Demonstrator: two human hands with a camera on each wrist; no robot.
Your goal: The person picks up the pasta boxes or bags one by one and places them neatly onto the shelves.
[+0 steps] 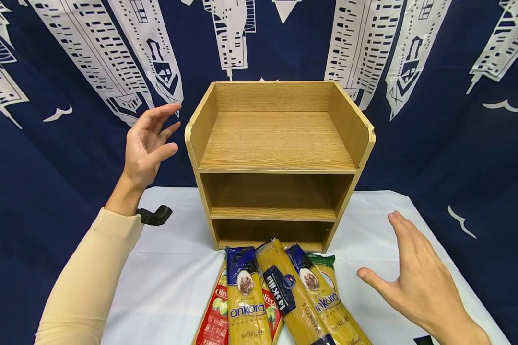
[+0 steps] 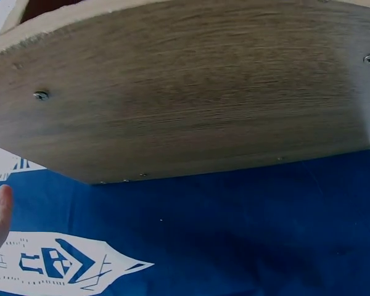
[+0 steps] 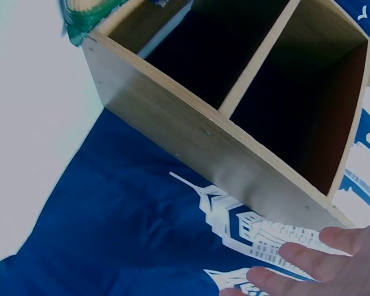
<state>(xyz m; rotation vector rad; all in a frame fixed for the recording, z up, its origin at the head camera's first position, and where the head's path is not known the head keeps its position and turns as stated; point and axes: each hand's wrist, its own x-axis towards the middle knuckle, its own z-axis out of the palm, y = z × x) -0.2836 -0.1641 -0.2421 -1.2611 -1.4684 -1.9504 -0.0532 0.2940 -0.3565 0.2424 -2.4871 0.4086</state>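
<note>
A wooden shelf unit (image 1: 276, 143) with a top tray and two compartments below stands on the white table. To its upper left my left hand (image 1: 148, 143) is raised, fingers loosely bent, apart from the side panel (image 2: 191, 105). Lower on the right, my right hand (image 1: 418, 278) hovers with fingers extended and thumb spread, holding nothing. Several spaghetti packs lie overlapping before the shelf: an ankara pack (image 1: 247, 297), a la Sicilia pack (image 1: 290, 297) and another ankara pack (image 1: 328, 299). Partly hidden beneath are red-labelled packs (image 1: 216, 306) and a green-topped pack (image 1: 323, 261).
A white cloth (image 1: 164, 268) covers the table. Behind it hangs a dark blue curtain (image 1: 436, 158) printed with white buildings. The pack tops lie close to the shelf's lower front edge. A black wrist mount (image 1: 155, 215) sits on the left wrist.
</note>
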